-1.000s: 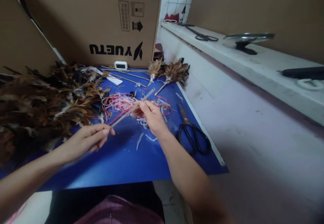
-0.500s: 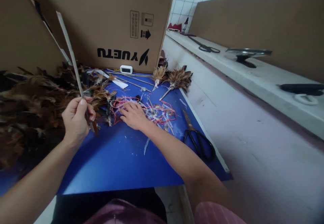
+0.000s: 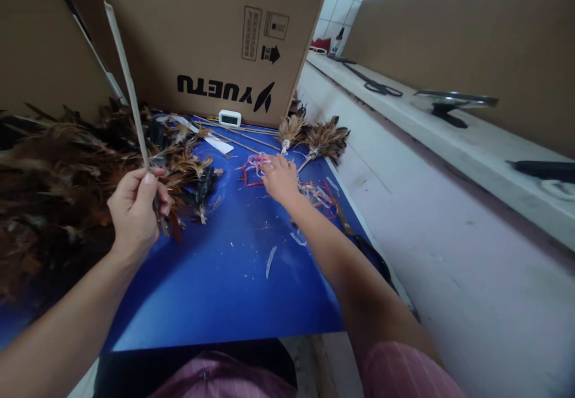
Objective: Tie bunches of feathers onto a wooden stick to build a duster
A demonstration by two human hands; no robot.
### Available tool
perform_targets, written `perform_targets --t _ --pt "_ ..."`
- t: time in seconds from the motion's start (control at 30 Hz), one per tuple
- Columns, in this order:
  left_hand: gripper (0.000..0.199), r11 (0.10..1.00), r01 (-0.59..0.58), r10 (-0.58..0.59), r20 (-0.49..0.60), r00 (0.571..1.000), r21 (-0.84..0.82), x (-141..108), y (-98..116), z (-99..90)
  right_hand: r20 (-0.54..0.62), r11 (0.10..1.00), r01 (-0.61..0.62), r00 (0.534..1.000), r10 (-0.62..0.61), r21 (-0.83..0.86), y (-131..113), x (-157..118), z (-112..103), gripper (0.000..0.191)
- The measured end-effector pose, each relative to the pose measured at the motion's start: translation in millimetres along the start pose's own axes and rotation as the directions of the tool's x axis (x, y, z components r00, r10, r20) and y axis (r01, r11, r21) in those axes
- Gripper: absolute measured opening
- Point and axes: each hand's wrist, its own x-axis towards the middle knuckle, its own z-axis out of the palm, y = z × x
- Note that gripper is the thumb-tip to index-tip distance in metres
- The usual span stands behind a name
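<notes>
Stick [image 3: 127, 74], one, long, slim, pale, leans leftward before one brown-black feather heap [image 3: 67, 206]; left hand [image 3: 136, 212] clamps lower part. One white dark-screened device [image 3: 222, 113], rear of blue table [image 3: 202, 296]. Right hand [image 3: 283, 181], well apart from left, lies palm down over pink-red string tangle [image 3: 255, 163]; cannot tell if gripping. Two brown feather dusters [image 3: 327, 138] just beyond.
</notes>
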Motion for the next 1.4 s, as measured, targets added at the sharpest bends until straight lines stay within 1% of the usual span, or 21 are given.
perform_targets --t 0.03,0.07,0.1,0.17,0.23,0.3,0.33,0.4,0.5,0.57,0.6,0.67,0.73,0.8,0.9,0.97,1.03,1.1,1.2,1.3,1.4 --pt "0.013 1.000 0.003 -0.003 0.004 1.000 -0.003 0.1 -1.0 -0.3 -0.054 1.000 0.002 0.999 -0.002 -0.006 -12.7 -1.4 -8.1 0.032" --pt "0.013 1.000 0.005 -0.005 0.009 1.000 -0.005 0.1 -2.2 -0.4 -0.064 1.000 0.018 0.998 -0.017 0.007 -28.1 -3.6 -15.6 0.031" --pt "0.013 1.000 0.007 -0.007 0.014 1.000 -0.004 0.1 -3.5 -0.6 -0.031 0.998 0.045 0.999 -0.044 0.042 -45.2 -6.2 -21.9 0.031" --pt "0.013 1.000 0.014 -0.014 0.023 1.000 0.009 -0.2 -6.3 -1.1 0.111 0.975 0.094 0.987 -0.117 0.200 -80.3 -11.7 -30.0 0.030" --pt "0.014 0.999 0.019 -0.020 0.021 1.000 0.031 -0.7 -9.0 -1.9 0.324 0.933 0.054 0.929 -0.177 0.356 -109.8 -15.5 -32.1 0.031" --pt "0.014 0.998 0.032 -0.033 0.022 0.999 0.046 -1.5 -10.8 -2.9 0.429 0.917 -0.020 0.888 -0.167 0.399 -128.3 -16.1 -30.5 0.036" --pt "0.014 0.998 0.042 -0.044 0.026 0.999 0.048 -2.0 -11.2 -3.3 0.456 0.916 -0.052 0.878 -0.149 0.399 -133.1 -15.1 -29.2 0.035" --pt "0.014 0.997 0.061 -0.063 0.042 0.997 0.045 -3.1 -11.5 -3.8 0.473 0.914 -0.095 0.874 -0.113 0.393 -135.3 -11.8 -27.0 0.027" --pt "0.013 0.996 0.073 -0.076 0.063 0.995 0.041 -4.3 -11.3 -3.5 0.489 0.907 -0.119 0.866 -0.105 0.405 -127.9 -6.8 -26.3 0.016" --pt "0.014 0.995 0.085 -0.087 0.066 0.994 0.043 -4.5 -11.2 -2.6 0.523 0.884 -0.162 0.846 -0.104 0.438 -120.8 -5.9 -28.0 0.005" --pt "0.014 0.995 0.096 -0.098 0.066 0.993 0.040 -4.6 -11.1 -1.9 0.554 0.857 -0.212 0.827 -0.098 0.469 -117.0 -6.4 -29.6 0.006" --pt "0.016 0.991 0.135 -0.137 0.072 0.988 0.021 -4.6 -10.9 -0.6 0.623 0.763 -0.355 0.778 -0.080 0.540 -108.7 -9.6 -35.0 0.014" --pt "0.017 0.978 0.208 -0.207 0.090 0.974 -0.008 -4.7 -10.7 0.4 0.674 0.625 -0.495 0.736 -0.069 0.604 -98.3 -15.8 -43.5 0.018" --pt "0.016 0.958 0.287 -0.282 0.109 0.953 -0.029 -5.1 -10.9 1.0 0.696 0.505 -0.572 0.713 -0.083 0.646 -84.7 -24.9 -54.3 0.018" --pt "0.016 0.932 0.361 -0.353 0.129 0.927 -0.039 -6.0 -11.7 1.1 0.709 0.362 -0.628 0.688 -0.154 0.689 -60.7 -42.5 -71.2 0.015" --pt "0.017 0.914 0.404 -0.396 0.140 0.908 -0.038 -7.0 -11.8 1.0 0.687 0.234 -0.648 0.704 -0.182 0.725 -45.9 -54.5 -80.3 0.011" --pt "0.021 0.890 0.455 -0.446 0.157 0.881 -0.029 -8.5 -11.0 1.3 0.645 0.094 -0.641 0.739 -0.192 0.762 -35.1 -64.7 -86.0 0.008" --pt "0.026 0.868 0.496 -0.486 0.182 0.855 -0.009 -10.8 -9.5 2.5 0.603 -0.016 -0.616 0.775 -0.189 0.787 -29.7 -71.5 -86.9 0.012" --pt "0.026 0.842 0.540 -0.529 0.232 0.816 0.019 -16.5 -7.6 6.2 0.550 -0.133 -0.565 0.824 -0.134 0.814 -31.0 -73.7 -80.2 0.020" --pt "0.022 0.807 0.590 -0.570 0.299 0.765 0.026 -24.5 -7.2 10.6 0.463 -0.226 -0.454 0.886 -0.016 0.862 -39.2 -66.7 -70.9 0.020" --pt "0.024 0.786 0.616 -0.584 0.383 0.716 0.048 -32.8 -7.3 14.3 0.395 -0.291 -0.357 0.915 0.083 0.888 -49.3 -53.5 -67.3 0.019"
